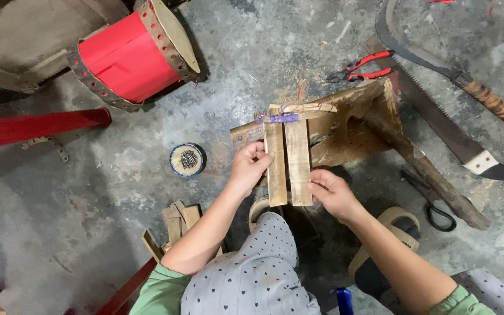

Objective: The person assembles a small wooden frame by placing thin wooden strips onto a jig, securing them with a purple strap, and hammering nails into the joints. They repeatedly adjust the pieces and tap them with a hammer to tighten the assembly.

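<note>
Two flat bamboo slats (pixel 287 160) lie side by side, tied at their far end with purple tape and straw-coloured strips (pixel 291 112). They rest on a rough wooden work block (pixel 354 125). My left hand (pixel 249 167) pinches the left edge of the left slat near its middle. My right hand (pixel 331 192) grips the lower right edge of the right slat. Both forearms reach up from green sleeves over my dotted grey trousers.
A red drum-like cylinder with a studded rim (pixel 128 57) lies at upper left beside a red bar (pixel 36 127). A small round tin of nails (pixel 186 159) sits left of the hands. Red-handled pliers (pixel 364 66), a saw (pixel 444 125), a curved blade (pixel 421 53) and scissors (pixel 436 210) lie right. Cut bamboo pieces (pixel 176 224) sit near my knee.
</note>
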